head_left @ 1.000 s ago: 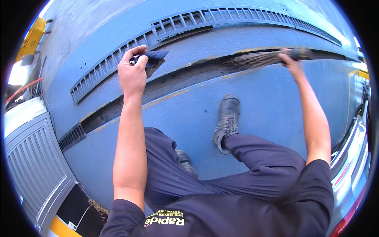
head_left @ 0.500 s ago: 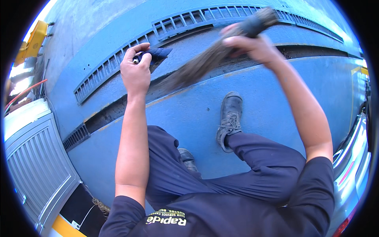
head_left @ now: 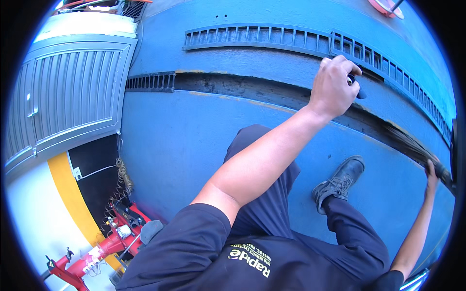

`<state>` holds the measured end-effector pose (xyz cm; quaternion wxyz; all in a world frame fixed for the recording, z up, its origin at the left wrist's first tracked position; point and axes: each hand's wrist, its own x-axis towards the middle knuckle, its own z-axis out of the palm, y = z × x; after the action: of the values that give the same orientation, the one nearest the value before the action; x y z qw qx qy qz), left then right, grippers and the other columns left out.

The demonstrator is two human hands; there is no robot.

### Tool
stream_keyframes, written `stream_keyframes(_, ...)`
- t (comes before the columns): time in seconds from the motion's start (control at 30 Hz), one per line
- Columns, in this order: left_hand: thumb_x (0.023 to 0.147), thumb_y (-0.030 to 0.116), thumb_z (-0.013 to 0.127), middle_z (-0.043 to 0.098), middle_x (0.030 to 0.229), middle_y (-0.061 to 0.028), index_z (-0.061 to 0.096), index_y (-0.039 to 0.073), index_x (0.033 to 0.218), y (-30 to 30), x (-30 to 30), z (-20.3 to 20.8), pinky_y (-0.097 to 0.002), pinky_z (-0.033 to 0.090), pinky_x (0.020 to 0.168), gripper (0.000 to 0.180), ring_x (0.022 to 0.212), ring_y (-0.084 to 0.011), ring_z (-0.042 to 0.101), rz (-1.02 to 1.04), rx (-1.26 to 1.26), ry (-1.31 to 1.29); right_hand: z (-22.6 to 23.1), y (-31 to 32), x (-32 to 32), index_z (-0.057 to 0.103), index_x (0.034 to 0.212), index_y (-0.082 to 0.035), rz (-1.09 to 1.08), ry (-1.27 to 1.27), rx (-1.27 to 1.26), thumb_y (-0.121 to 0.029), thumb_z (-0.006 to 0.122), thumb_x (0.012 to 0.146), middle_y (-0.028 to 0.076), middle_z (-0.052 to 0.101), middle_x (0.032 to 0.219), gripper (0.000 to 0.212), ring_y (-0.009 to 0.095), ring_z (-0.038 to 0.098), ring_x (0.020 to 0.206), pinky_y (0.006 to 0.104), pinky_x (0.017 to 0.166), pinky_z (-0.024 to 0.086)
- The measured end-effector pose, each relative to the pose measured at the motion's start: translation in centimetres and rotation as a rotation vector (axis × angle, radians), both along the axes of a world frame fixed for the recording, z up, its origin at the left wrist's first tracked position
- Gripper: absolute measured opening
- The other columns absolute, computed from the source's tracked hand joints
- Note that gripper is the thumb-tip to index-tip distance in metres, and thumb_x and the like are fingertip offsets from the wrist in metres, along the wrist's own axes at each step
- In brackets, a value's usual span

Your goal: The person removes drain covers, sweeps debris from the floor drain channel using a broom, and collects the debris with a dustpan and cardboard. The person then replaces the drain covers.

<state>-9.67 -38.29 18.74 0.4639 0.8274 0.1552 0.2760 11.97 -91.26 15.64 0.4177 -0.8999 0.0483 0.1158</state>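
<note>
— What lies nearest?
— The person's dark shirt [head_left: 291, 266] and trousers [head_left: 272, 194], with a red machine [head_left: 114, 240] on the near left. A worn shoe [head_left: 343, 177] rests on the blue floor [head_left: 194, 145] just beyond.
— And the right hand?
— The right hand [head_left: 431, 173], well out to the right, is clamped around the bound end of a bristle brush [head_left: 410, 144]. The bristles run leftward along the trench [head_left: 233, 86]; whether they touch its bed, one cannot tell.
— The left hand?
— The left hand [head_left: 335, 87] is above the trench, its fingers curled around a dark object [head_left: 359, 89], mostly hidden behind them.
— Farther off?
— A short grate [head_left: 150, 81] sits at the trench's left end. Beyond the trench, a long grate [head_left: 257, 40] lies on the floor, meeting another grate [head_left: 378, 60] that stretches right.
</note>
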Motion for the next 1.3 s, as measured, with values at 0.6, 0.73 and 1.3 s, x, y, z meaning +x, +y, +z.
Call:
stream_keyframes(0.6, 0.079, 0.008, 0.061, 0.068, 0.084, -0.007, 0.07, 0.002, 0.088, 6.1, 0.1, 2.5, -0.029, 0.05, 0.075, 0.014, 0.077, -0.0161, 0.062, 0.248, -0.019, -0.226, 5.5, 43.6, -15.7, 0.067, 0.095, -0.002, 0.857, -0.008, 0.724, -0.022, 0.075, 0.085, 0.002, 0.064, 0.087, 0.023, 0.012, 0.059, 0.079, 0.0294, 0.073, 0.049)
stream_keyframes(0.73, 0.079, 0.008, 0.056, 0.069, 0.083, -0.009, 0.069, 0.003, 0.086, 8.2, -0.4, 1.4, -0.0314, 0.05, 0.075, 0.016, 0.077, -0.0194, 0.064, 0.472, -0.105, -0.135, -1.2, 47.2, -19.6, 0.064, 0.11, -0.005, 0.408, 0.418, 0.878, -0.019, 0.075, 0.085, 0.003, 0.065, 0.093, 0.031, 0.011, 0.063, 0.088, 0.028, 0.075, 0.054)
stream_keyframes(1.3, 0.08, 0.009, 0.058, 0.069, 0.085, -0.0065, 0.071, 0.003, 0.088, 5.1, 2.0, -0.3, -0.0288, 0.048, 0.078, 0.016, 0.08, -0.016, 0.062, 0.239, -0.205, -0.103, 9.7, -0.4, -2.8, 0.066, 0.111, -0.007, -0.136, -0.324, -0.278, -0.022, 0.077, 0.081, 0.006, 0.066, 0.101, 0.035, 0.016, 0.066, 0.089, 0.0308, 0.076, 0.057)
